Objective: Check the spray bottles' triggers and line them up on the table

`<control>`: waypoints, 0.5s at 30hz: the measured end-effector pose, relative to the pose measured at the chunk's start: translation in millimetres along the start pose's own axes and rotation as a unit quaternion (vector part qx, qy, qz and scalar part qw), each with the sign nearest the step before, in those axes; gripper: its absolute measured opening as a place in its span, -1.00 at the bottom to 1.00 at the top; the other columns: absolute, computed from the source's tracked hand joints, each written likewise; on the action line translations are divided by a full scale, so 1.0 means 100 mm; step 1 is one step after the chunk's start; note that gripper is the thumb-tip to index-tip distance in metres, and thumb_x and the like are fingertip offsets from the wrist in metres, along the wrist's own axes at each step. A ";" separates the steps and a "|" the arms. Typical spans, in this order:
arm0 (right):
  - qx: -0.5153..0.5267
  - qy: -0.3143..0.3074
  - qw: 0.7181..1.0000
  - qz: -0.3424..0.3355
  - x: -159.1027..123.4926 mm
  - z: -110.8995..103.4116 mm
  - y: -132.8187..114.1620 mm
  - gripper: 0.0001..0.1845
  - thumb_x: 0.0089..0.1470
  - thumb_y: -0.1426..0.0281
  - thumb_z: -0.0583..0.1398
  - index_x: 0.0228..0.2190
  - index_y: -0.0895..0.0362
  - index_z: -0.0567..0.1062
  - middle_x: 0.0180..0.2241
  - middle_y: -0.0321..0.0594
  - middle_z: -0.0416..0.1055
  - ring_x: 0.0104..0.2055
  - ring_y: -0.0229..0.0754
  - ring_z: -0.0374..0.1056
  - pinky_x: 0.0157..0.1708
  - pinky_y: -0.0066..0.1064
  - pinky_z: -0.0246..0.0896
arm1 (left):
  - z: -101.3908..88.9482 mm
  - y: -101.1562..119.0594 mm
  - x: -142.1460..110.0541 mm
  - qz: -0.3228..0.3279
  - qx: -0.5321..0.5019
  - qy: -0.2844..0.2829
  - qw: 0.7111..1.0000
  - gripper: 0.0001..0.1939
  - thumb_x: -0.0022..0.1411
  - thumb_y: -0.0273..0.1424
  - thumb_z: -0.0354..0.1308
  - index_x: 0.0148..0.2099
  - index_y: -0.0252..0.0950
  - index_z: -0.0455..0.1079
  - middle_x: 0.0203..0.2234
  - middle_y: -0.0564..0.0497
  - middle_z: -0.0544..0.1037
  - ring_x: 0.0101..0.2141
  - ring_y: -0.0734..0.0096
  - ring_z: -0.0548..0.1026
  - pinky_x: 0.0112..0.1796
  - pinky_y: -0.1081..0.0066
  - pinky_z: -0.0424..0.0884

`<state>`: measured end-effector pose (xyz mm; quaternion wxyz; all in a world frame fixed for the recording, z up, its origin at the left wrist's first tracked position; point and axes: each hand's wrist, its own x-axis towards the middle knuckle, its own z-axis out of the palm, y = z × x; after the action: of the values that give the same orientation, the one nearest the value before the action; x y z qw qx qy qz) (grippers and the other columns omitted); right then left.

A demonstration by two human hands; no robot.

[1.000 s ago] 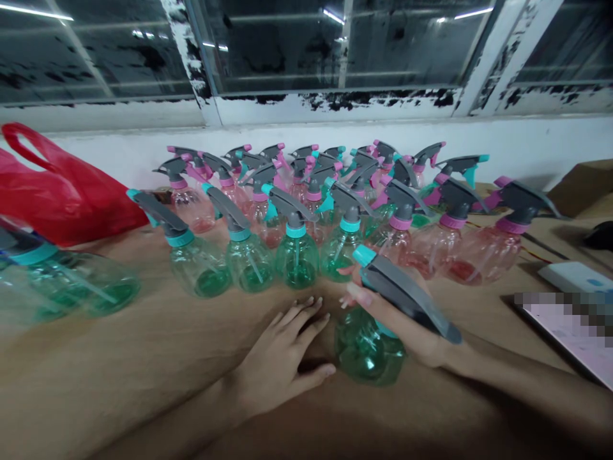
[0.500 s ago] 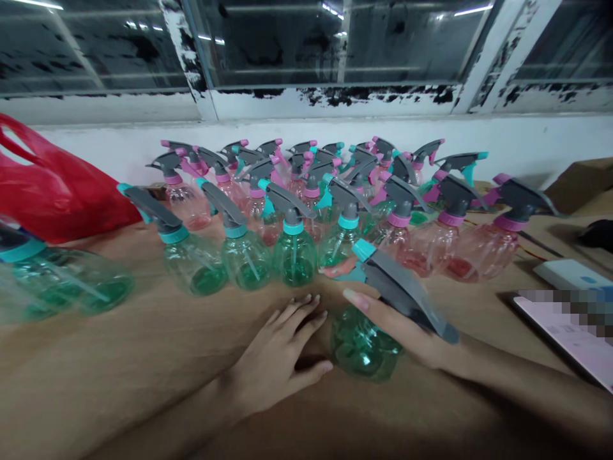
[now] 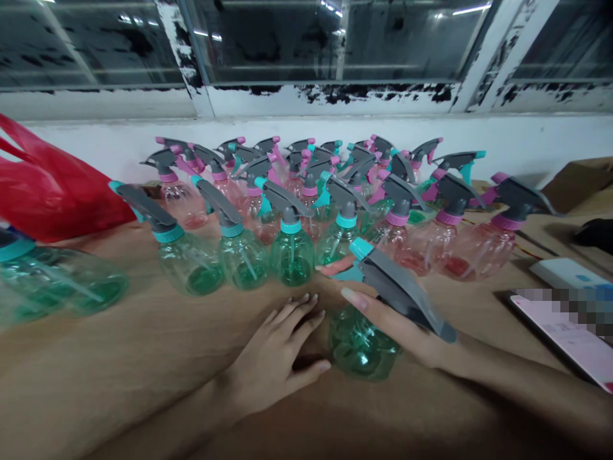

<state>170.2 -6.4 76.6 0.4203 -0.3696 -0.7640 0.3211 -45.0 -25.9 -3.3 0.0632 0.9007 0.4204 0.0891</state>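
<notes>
My right hand (image 3: pixel 402 322) is wrapped around the neck of a green spray bottle (image 3: pixel 361 351), just under its grey sprayer head (image 3: pixel 402 287). The head has a turquoise nozzle and trigger, and my index finger reaches forward by the trigger. This bottle tilts on the table near me. My left hand (image 3: pixel 278 358) rests palm down on the wooden table (image 3: pixel 158 370), fingers spread, a little left of that bottle and holding nothing. Just beyond the hands stands a green spray bottle (image 3: pixel 293 255) in a row with others, green to the left and pink to the right.
More pink and green spray bottles crowd behind the front row, against the white wall (image 3: pixel 96 150). A red plastic bag (image 3: pixel 62 185) lies at the left. On the right are a phone (image 3: pixel 560 338), a white box (image 3: pixel 569 275) and a cardboard box (image 3: pixel 579 185).
The view has shifted very slightly, so things at the left sit a bit farther left. Both hands and the held bottle keep almost the same pose.
</notes>
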 end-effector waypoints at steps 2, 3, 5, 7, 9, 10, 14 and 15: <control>0.039 -0.006 0.999 0.017 0.00 0.01 0.01 -0.76 0.10 0.33 0.17 -0.15 0.04 0.46 -0.30 -0.28 0.52 -0.48 -0.26 0.40 -0.47 -0.39 0.35 | 0.00 0.00 0.00 0.000 -0.001 0.003 1.000 -0.37 0.30 -0.03 0.01 0.27 -0.27 0.13 0.21 -0.16 0.21 0.19 0.03 0.15 0.11 0.04 0.13; 0.059 -0.008 0.998 0.020 0.00 0.01 0.01 -0.76 0.09 0.34 0.17 -0.16 0.04 0.46 -0.27 -0.27 0.52 -0.41 -0.25 0.43 -0.41 -0.38 0.37 | 0.00 0.00 0.00 0.000 -0.002 0.005 1.000 -0.38 0.30 -0.03 0.01 0.27 -0.26 0.13 0.21 -0.16 0.22 0.19 0.03 0.15 0.10 0.03 0.14; 0.081 -0.011 0.996 0.020 0.00 0.01 0.02 -0.77 0.08 0.36 0.18 -0.16 0.05 0.45 -0.19 -0.24 0.51 -0.26 -0.21 0.46 -0.27 -0.38 0.39 | 0.00 0.00 0.00 0.001 -0.004 0.009 1.000 -0.38 0.29 -0.03 0.02 0.27 -0.27 0.13 0.20 -0.17 0.23 0.18 0.03 0.16 0.11 0.03 0.13; 0.090 -0.014 0.996 0.018 0.00 0.02 0.04 -0.76 0.08 0.36 0.18 -0.16 0.05 0.44 -0.16 -0.24 0.50 -0.19 -0.20 0.46 -0.20 -0.38 0.38 | 0.01 0.00 0.00 0.002 -0.004 0.011 1.000 -0.38 0.30 -0.04 0.02 0.27 -0.28 0.14 0.18 -0.17 0.26 0.17 0.02 0.17 0.11 0.03 0.13; 0.087 -0.013 0.996 0.013 0.00 0.02 0.05 -0.76 0.09 0.36 0.18 -0.15 0.04 0.43 -0.18 -0.25 0.50 -0.20 -0.21 0.46 -0.21 -0.38 0.38 | 0.00 0.01 0.00 0.002 -0.003 0.009 1.000 -0.38 0.30 -0.04 0.02 0.26 -0.30 0.15 0.18 -0.18 0.26 0.17 0.02 0.18 0.11 0.04 0.13; 0.085 -0.011 0.996 0.009 0.00 0.02 0.05 -0.76 0.09 0.36 0.19 -0.15 0.04 0.43 -0.20 -0.26 0.50 -0.20 -0.21 0.46 -0.21 -0.38 0.38 | -0.01 0.01 0.01 0.002 -0.002 0.008 1.000 -0.38 0.30 -0.05 0.02 0.26 -0.31 0.15 0.18 -0.19 0.26 0.17 0.02 0.18 0.10 0.03 0.13; 0.075 -0.009 0.997 0.004 -0.01 0.02 0.06 -0.77 0.09 0.36 0.18 -0.15 0.05 0.43 -0.27 -0.28 0.50 -0.28 -0.23 0.45 -0.26 -0.39 0.37 | -0.02 0.02 0.01 0.005 -0.002 0.000 1.000 -0.37 0.30 -0.06 0.03 0.27 -0.33 0.14 0.20 -0.21 0.23 0.17 0.00 0.18 0.10 0.02 0.13; 0.073 -0.010 0.997 0.006 -0.01 0.02 0.07 -0.77 0.10 0.35 0.18 -0.15 0.05 0.43 -0.31 -0.29 0.50 -0.33 -0.23 0.44 -0.31 -0.39 0.37 | -0.03 0.02 0.01 0.004 -0.002 -0.001 1.000 -0.37 0.30 -0.06 0.03 0.27 -0.33 0.14 0.20 -0.21 0.22 0.17 -0.01 0.18 0.10 0.02 0.14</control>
<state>170.9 -3.7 70.3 0.4361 -0.3394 -0.7407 0.3821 -43.6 -25.9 -0.5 0.0654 0.9025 0.4161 0.0895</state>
